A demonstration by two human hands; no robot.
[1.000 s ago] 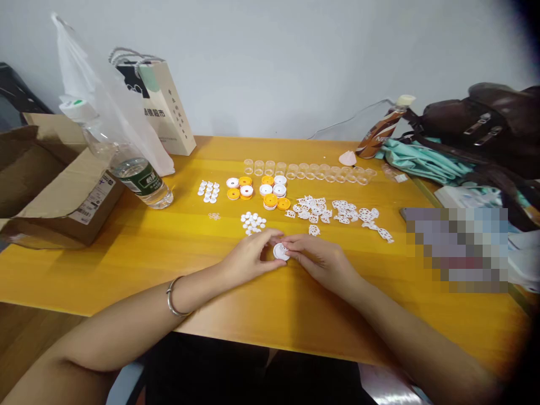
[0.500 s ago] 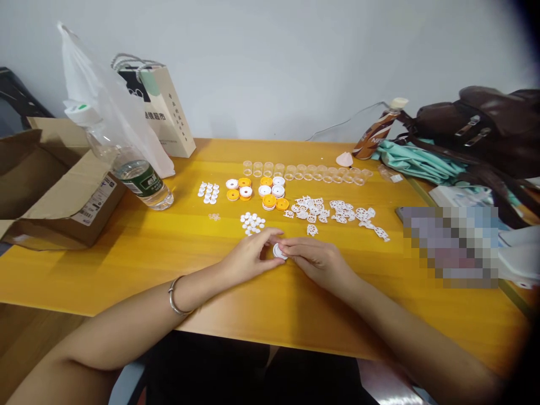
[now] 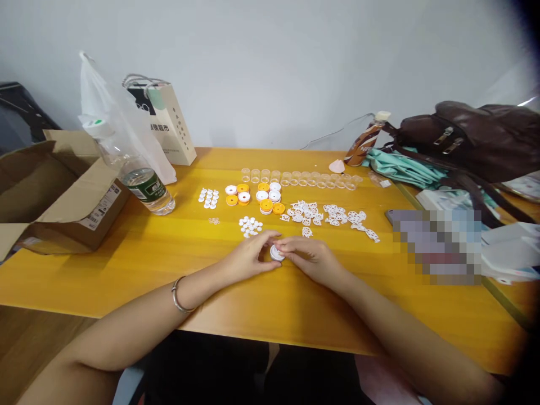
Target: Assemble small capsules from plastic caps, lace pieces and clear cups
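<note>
Table (image 3: 253, 312): under the grip; row of cups (image 3: 304, 179) beyond it, lace pieces (image 3: 313, 209) nearer, beyond and to its right.
Left hand (image 3: 248, 257): gripping; thumb and fingers curved round the left rim of the disc (image 3: 277, 253).
Right hand (image 3: 312, 260): fingertips closed on the disc's right edge; any small part beneath them hidden.
Hands' step: judged as adjusting at the rim; next move seems to call for left steady, right precise.
Disc position: between both hands, in the grip.
Disc direction: face up, perhaps slightly tilted; round, no long axis across it.
</note>
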